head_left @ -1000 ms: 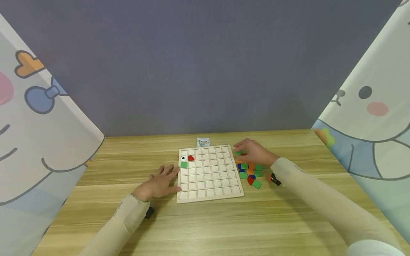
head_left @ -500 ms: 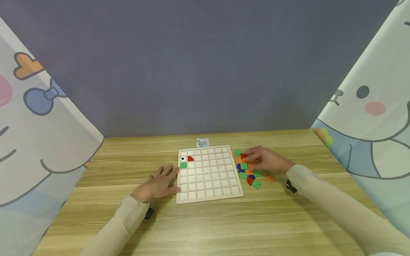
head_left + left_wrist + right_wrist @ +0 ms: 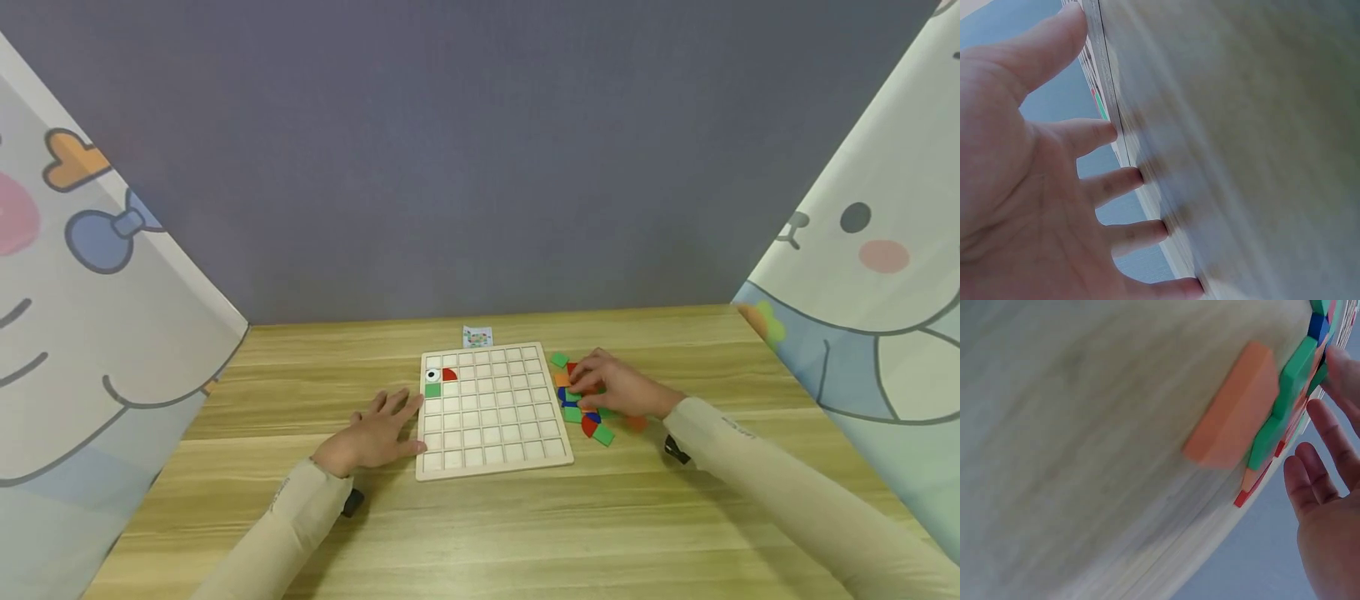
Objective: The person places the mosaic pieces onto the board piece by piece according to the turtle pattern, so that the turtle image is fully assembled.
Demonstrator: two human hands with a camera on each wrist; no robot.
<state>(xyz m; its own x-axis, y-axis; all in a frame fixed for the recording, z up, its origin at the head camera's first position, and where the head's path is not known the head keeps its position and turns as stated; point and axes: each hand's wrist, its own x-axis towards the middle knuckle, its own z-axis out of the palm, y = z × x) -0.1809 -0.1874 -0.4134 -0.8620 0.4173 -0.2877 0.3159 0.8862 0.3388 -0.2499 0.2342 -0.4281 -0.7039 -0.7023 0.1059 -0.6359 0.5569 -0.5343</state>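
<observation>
A wooden grid board [image 3: 487,473] lies on the table. Near its upper left corner sit a round eye tile [image 3: 432,376], a red quarter-circle tile [image 3: 449,375] and a green square tile [image 3: 432,390]. My left hand [image 3: 372,437] rests at the board's left edge, its spread fingertips against the side in the left wrist view. Right of the board, my right hand [image 3: 628,388] reaches into a heap of loose tiles. Thumb and forefinger pinch a green tile [image 3: 1317,380] there, seen between them in the right wrist view. The fingers partly cover the heap.
Red, blue, orange and green tiles lie close to the board's right edge, including a green tile [image 3: 603,435] at the near end. An orange tile [image 3: 1232,412] lies apart. A small patterned card [image 3: 477,337] is behind the board. A grey partition [image 3: 480,167] stands behind the table.
My right hand has drawn back from the far end of the heap, then come down on a green tile nearer the middle. The left hand stays at the board's edge.
</observation>
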